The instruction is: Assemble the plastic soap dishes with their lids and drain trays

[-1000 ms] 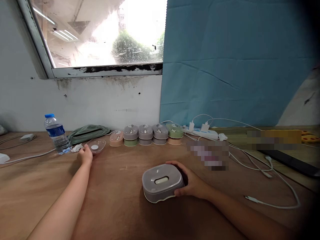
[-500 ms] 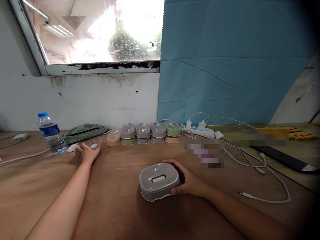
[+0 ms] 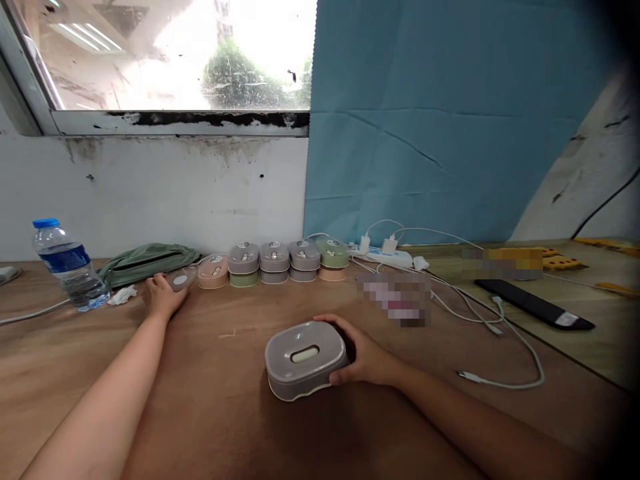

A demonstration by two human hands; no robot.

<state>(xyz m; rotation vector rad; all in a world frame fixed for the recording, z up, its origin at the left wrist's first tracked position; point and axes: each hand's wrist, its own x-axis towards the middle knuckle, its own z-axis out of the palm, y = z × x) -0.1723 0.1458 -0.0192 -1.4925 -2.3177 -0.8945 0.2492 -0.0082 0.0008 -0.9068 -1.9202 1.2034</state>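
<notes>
A grey oval box (image 3: 285, 381) with a slot in its top stands on the brown table in front of me. A pale piece (image 3: 305, 355) shows inside that slot. My right hand (image 3: 363, 357) grips the box by its right end, thumb at the near side and fingers at the far side. Farther off on the left, my left hand (image 3: 164, 297) reaches out to a clear plastic cover (image 3: 181, 279) with a white round label. Its thumb and fingers lie around the cover's near edge; the fingertips are partly hidden.
Small oval boxes (image 3: 274, 255), mostly stacked in twos, line the wall. Left of them are a green pouch (image 3: 145, 263), crumpled tissue (image 3: 123, 295) and a water bottle (image 3: 70, 267). White cables (image 3: 530, 385), a power strip (image 3: 400, 258) and a black bar (image 3: 533, 303) lie at right.
The view has shifted a little to the right, so most things sit farther left in it. The right hand still holds the grey box, and the left hand stays at the clear cover.
</notes>
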